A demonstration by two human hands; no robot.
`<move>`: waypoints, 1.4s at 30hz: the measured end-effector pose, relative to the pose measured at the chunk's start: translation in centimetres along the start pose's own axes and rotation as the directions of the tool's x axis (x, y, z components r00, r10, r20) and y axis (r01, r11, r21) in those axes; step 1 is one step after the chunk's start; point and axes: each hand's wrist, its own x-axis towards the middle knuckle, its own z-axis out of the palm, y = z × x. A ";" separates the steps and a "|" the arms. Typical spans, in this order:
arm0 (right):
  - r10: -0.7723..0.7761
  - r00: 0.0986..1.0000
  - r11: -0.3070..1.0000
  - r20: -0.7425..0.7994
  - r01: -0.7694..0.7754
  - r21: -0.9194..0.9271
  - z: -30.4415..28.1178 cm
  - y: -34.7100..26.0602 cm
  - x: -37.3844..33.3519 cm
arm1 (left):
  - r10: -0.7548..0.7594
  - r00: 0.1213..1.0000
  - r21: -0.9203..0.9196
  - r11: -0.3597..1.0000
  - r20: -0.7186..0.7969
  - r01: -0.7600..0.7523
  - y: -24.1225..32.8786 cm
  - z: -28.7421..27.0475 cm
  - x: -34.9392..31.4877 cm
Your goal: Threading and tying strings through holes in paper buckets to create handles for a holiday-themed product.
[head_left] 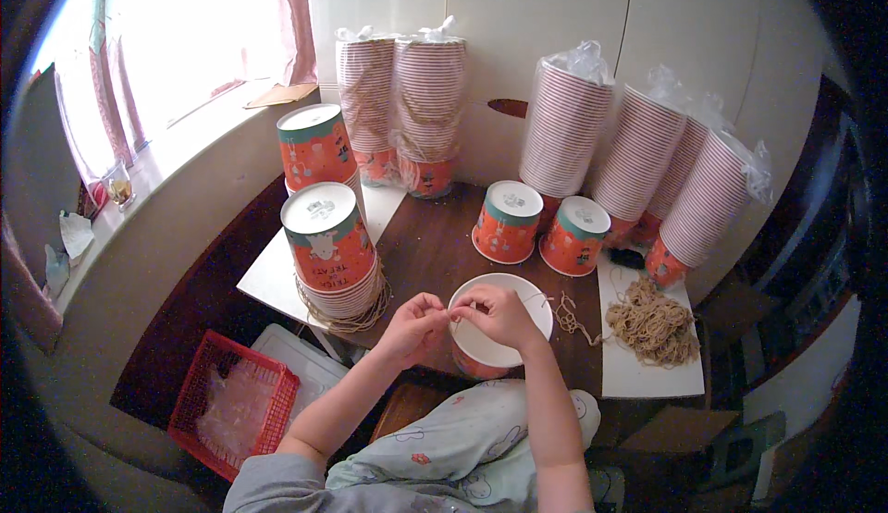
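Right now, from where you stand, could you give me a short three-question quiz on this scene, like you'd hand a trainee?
1. Pick one: from the open bucket, where does the string heap lie?
a) left
b) right
c) underneath
2. True or false: the basket is red.
3. Which of the person's hands reaches over the bucket's mouth?

Key: 1. b. 2. True. 3. The right hand.

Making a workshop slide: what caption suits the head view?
Both hands meet above an open bucket, tan cord piled to the right.
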 end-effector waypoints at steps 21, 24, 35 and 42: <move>0.150 0.980 0.983 0.131 -0.162 0.086 -1.2 0.0 -0.3 | 0.078 0.993 0.354 0.930 0.084 -0.103 1.8 -0.1 -0.4; 0.153 0.979 0.983 0.135 -0.165 0.082 -1.3 -0.1 -0.4 | -0.009 0.994 0.514 0.856 0.106 -0.047 2.2 0.8 -0.8; 0.116 0.985 0.988 0.131 -0.128 0.082 -1.3 -0.2 -0.3 | 0.116 0.987 0.760 0.630 0.112 -0.160 1.7 0.9 -0.1; 0.122 0.984 0.988 0.128 -0.133 0.075 -1.3 -0.2 -0.3 | 0.256 0.957 0.814 0.521 0.139 -0.258 1.3 0.7 0.0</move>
